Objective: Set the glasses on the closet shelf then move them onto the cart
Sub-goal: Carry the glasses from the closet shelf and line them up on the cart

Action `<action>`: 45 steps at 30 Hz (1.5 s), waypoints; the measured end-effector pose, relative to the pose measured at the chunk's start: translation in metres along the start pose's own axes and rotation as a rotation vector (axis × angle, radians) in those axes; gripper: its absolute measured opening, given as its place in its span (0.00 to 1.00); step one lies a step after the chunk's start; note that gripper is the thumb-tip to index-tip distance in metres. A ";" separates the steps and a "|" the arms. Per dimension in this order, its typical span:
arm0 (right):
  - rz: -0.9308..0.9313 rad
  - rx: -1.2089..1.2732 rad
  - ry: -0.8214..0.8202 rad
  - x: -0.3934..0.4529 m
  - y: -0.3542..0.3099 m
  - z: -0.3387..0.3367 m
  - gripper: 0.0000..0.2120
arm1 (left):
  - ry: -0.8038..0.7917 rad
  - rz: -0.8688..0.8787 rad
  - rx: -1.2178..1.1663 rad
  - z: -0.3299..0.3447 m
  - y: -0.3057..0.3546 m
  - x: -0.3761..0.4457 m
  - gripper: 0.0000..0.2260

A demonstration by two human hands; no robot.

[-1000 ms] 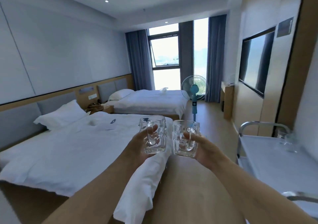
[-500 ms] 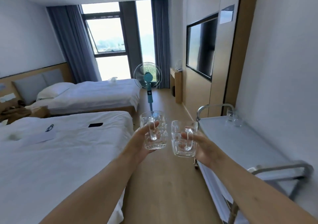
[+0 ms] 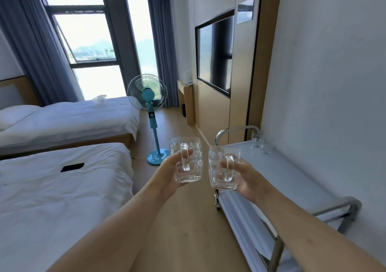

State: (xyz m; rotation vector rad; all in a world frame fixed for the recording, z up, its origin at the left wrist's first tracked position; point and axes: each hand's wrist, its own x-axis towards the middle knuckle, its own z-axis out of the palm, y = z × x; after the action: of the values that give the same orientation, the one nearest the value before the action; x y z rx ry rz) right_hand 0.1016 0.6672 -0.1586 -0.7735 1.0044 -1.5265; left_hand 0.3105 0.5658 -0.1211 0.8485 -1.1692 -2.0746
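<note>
The left hand (image 3: pixel 173 174) is curled round a clear dimpled mug (image 3: pixel 186 159), thumb up by its handle; the right hand (image 3: pixel 243 178) grips a second mug (image 3: pixel 223 167) the same way, fingers through or beside the handle, which faces the person. Both mugs are held upright, rims level, side by side and just apart, in front of the chest. They look empty, thick-walled and heavy-bottomed, with the long axis vertical.

The relation that matters: the cart (image 3: pixel 292 180) lies to the right of the right hand, its top shelf just below and beyond that hand's mug, so the right hand is the nearer one. The left hand would have to cross over the floor strip to reach it. No closet shelf can be made out from here, so I cannot tell which stage is in hand; if the carrying is toward the cart, the right mug likely goes down first.

At the cart's far end, well ahead of the right hand, stand a few small glasses (image 3: pixel 259 142). Left of the left hand is a bed (image 3: pixel 62 188), and ahead of it a fan (image 3: pixel 149 96).
</note>
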 end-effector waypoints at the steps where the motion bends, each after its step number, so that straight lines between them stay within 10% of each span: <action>1: 0.001 0.003 0.005 0.010 -0.002 -0.007 0.35 | -0.001 0.004 0.011 0.004 0.002 0.012 0.14; 20: 0.005 0.022 0.304 0.158 -0.039 -0.162 0.36 | -0.097 0.010 0.216 0.051 -0.012 0.272 0.40; 31: -0.048 0.051 0.498 0.200 -0.029 -0.207 0.16 | -0.274 -0.069 0.383 0.069 -0.023 0.388 0.30; 45: -0.159 0.086 0.885 0.258 -0.035 -0.215 0.17 | -0.610 -0.156 0.575 0.105 -0.016 0.530 0.31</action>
State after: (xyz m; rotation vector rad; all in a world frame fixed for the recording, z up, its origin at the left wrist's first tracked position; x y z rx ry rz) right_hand -0.1525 0.4565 -0.2298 -0.0757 1.5140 -2.0926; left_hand -0.0977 0.2249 -0.2167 0.5582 -2.1564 -2.2261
